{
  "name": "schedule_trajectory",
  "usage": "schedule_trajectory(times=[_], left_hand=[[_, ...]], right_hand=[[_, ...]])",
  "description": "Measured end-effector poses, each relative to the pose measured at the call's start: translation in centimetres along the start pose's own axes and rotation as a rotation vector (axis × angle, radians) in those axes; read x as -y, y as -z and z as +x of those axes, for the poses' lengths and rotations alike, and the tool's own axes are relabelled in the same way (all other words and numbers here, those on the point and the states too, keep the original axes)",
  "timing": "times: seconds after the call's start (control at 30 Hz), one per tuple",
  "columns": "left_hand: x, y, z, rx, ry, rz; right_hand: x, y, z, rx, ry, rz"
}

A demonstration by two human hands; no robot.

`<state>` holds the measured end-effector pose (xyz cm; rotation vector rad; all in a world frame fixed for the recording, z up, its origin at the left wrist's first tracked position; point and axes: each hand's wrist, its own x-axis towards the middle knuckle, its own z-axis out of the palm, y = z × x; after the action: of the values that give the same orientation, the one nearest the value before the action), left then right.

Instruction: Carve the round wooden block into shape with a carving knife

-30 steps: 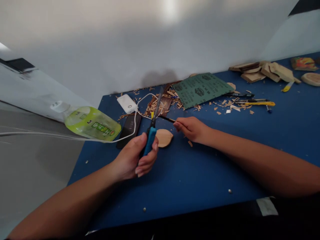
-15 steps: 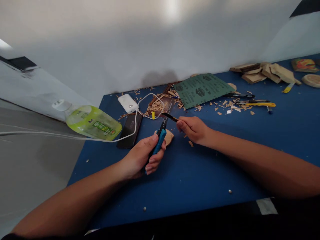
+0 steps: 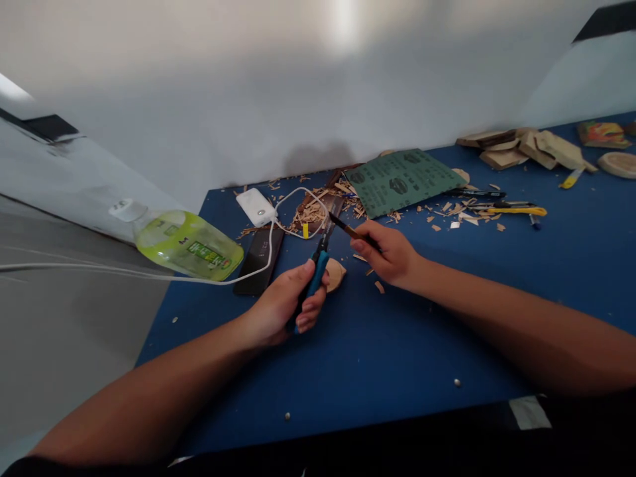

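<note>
Green plastic pouch (image 3: 187,245), its label (image 3: 207,255) unreadable, near left hand (image 3: 283,303) gripping blue-handled tool (image 3: 314,285); right hand (image 3: 387,253) pinches slim dark tool (image 3: 352,232).

A plain white wall (image 3: 248,99) rises behind the blue table (image 3: 397,351), with a bright patch (image 3: 342,20) high up; grey floor (image 3: 64,351) lies left of the table.

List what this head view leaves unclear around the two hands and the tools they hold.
All in the head view:
- blue-handled tool: the left hand hides its lower end, and its tip is too blurred to name the tool.
- wooden piece: the left hand covers part of it, so its full outline is hidden.
- thin dark tool: the right hand hides its rear end.
- round wooden disc: cut off by the right edge.
</note>
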<state>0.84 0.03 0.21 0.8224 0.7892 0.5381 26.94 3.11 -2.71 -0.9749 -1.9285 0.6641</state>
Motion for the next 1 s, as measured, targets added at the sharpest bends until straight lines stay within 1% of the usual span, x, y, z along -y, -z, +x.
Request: schedule_trajectory(times=[0.07,0.13,0.27,0.37,0.47,0.6,0.7,0.8,0.83,0.9,0.97,1.0], left_hand=[[0.5,0.1,0.1,0.033,0.015,0.035],[0.6,0.1,-0.1,0.054,0.007,0.054],[0.3,-0.3,-0.5,0.062,0.025,0.092],[0.2,-0.3,-0.5,0.067,0.012,0.092],[0.4,-0.1,-0.4,0.085,-0.015,0.08],[0.4,0.2,-0.3,0.101,-0.009,0.076],[0.4,0.2,-0.2,0.098,0.016,0.082],[0.3,0.2,-0.4,0.119,0.03,0.065],[0.1,0.3,-0.7,0.133,0.032,0.046],[-0.5,0.3,-1.4,0.197,0.011,-0.003],[-1.2,0.4,-2.3,0.276,-0.062,-0.066],[-1.5,0.3,-2.6,0.287,-0.114,-0.102]], right_hand=[[0.1,-0.1,-0.1,0.082,-0.035,-0.017],[0.3,-0.1,-0.2,0.137,-0.05,-0.021],[1.0,0.2,-0.2,0.156,-0.039,-0.006],[1.4,0.3,-0.1,0.191,-0.053,0.04],[1.2,0.3,-0.1,0.169,-0.082,0.068],[0.5,0.2,-0.2,0.172,-0.115,0.023],[0.7,0.1,-0.2,0.175,-0.11,0.001],[1.0,0.1,0.0,0.177,-0.083,-0.008],[1.0,0.0,0.0,0.188,-0.087,-0.009],[0.6,0.0,0.2,0.225,-0.123,-0.02],[0.0,0.0,0.4,0.25,-0.159,-0.046],[-0.3,0.1,0.4,0.242,-0.156,-0.053]])
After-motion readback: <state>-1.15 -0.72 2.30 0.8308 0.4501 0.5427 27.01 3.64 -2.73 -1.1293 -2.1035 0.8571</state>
